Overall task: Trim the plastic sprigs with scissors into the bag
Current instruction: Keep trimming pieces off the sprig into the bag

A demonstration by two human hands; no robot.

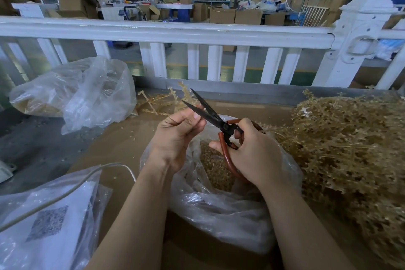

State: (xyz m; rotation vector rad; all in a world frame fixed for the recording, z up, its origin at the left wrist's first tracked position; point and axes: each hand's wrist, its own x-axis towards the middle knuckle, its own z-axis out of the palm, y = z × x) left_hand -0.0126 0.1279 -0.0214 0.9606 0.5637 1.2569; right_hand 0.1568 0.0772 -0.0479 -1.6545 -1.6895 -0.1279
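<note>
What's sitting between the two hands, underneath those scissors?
In the head view, the open clear bag of trimmed bits lies between the left hand and right hand, below the scissors.

Black-bladed scissors (210,114) with red-brown loop handles are held at centre, blades parted and pointing far-left, above an open clear plastic bag (221,206) holding tan trimmed bits. A big heap of tan plastic sprigs (350,151) fills the right side, just beside the bag.

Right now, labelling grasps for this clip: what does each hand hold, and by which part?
Right hand grips the scissors by their red handle loops. Left hand's fingertips pinch near the blades; what they hold cannot be told.
</note>
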